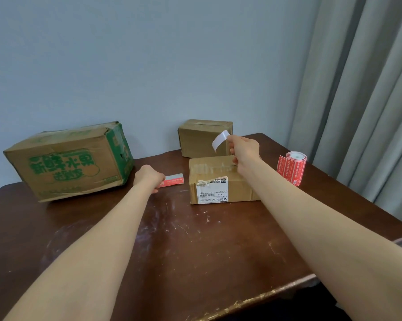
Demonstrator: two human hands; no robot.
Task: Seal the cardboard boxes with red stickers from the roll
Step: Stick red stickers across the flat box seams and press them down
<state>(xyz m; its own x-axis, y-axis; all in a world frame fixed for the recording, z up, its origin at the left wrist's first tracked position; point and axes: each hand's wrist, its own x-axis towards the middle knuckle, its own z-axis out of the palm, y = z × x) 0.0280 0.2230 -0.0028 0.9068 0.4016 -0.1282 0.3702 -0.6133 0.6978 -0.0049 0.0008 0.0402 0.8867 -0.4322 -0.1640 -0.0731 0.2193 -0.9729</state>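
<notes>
head | glossy white strip pinched | matte red sticker gripped

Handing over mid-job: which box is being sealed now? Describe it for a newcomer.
On the dark wooden table, look under the right hand. The flat box there, unlike the green-printed box and the plain box behind, carries a white shipping label.

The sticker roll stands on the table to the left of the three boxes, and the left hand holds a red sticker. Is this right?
Not quite. The head view shows the sticker roll at the right of the three boxes, near the curtain. The rest holds: it stands on the table, and the left hand holds a red sticker.
</notes>
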